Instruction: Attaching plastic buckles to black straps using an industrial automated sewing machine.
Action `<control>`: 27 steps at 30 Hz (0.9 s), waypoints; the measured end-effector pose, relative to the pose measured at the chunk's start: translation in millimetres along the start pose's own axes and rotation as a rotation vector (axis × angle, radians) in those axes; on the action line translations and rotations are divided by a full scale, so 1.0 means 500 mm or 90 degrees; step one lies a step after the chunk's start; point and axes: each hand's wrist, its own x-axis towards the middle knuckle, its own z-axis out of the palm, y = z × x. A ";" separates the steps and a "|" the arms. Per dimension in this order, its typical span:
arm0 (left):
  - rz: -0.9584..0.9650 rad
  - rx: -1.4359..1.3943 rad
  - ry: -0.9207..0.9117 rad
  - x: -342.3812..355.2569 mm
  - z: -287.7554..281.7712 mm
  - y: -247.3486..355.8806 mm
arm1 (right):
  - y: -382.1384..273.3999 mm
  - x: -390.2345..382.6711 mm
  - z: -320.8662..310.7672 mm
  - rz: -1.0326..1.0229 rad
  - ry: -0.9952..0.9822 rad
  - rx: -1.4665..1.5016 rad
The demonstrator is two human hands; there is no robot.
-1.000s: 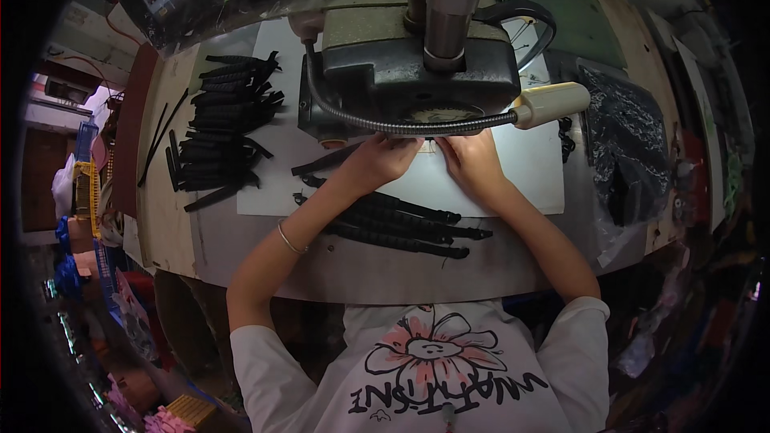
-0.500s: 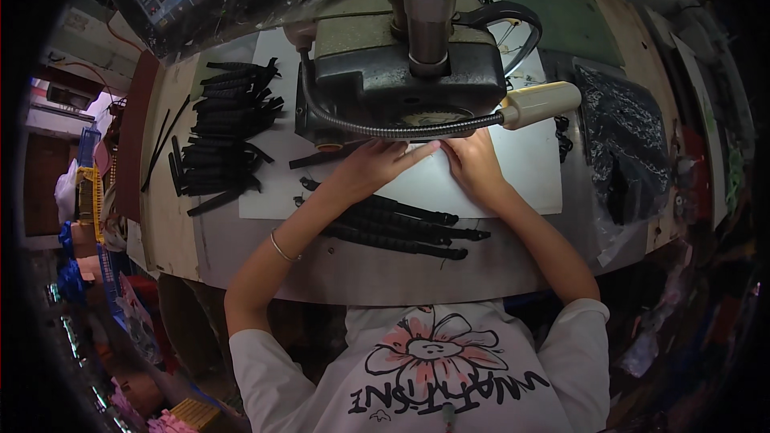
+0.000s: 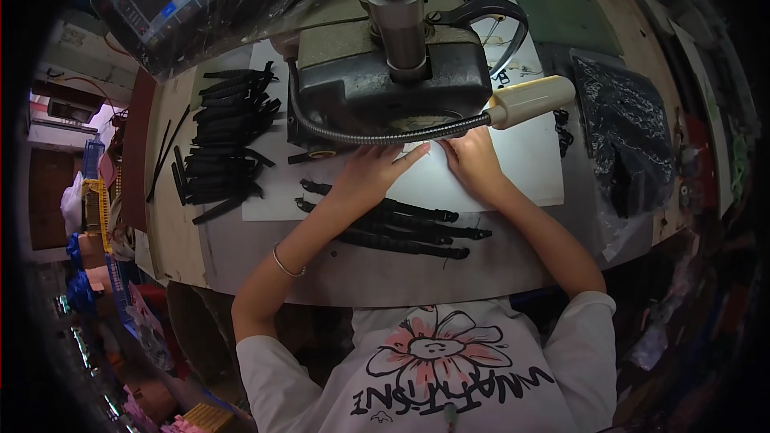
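Note:
My left hand [image 3: 367,175] reaches under the front of the dark sewing machine head [image 3: 393,84], its thumb stretched to the right over the white sheet [image 3: 429,180]. A black fabric strip [image 3: 313,156] runs to its fingers, whose tips are hidden by the machine. From the other side comes my right hand [image 3: 475,162], its fingers bent together near the left thumb. What they hold is hidden below the machine's edge. Several black padded strips [image 3: 401,227] lie between my forearms, in front of the machine.
A pile of black strips [image 3: 228,128] lies at left. The lamp's bendy metal neck [image 3: 385,136] crosses the machine front to its pale head [image 3: 533,102]. A plastic-wrapped screen [image 3: 184,0] leans over the far left. A black plastic bag [image 3: 626,128] lies at right.
The view has shifted slightly. My left hand has turned a little and the black strip beside it shows less of its length. My right hand stays nearly in place.

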 end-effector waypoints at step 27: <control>-0.013 -0.012 -0.007 -0.006 -0.015 0.021 | 0.002 0.003 -0.026 0.040 -0.048 0.085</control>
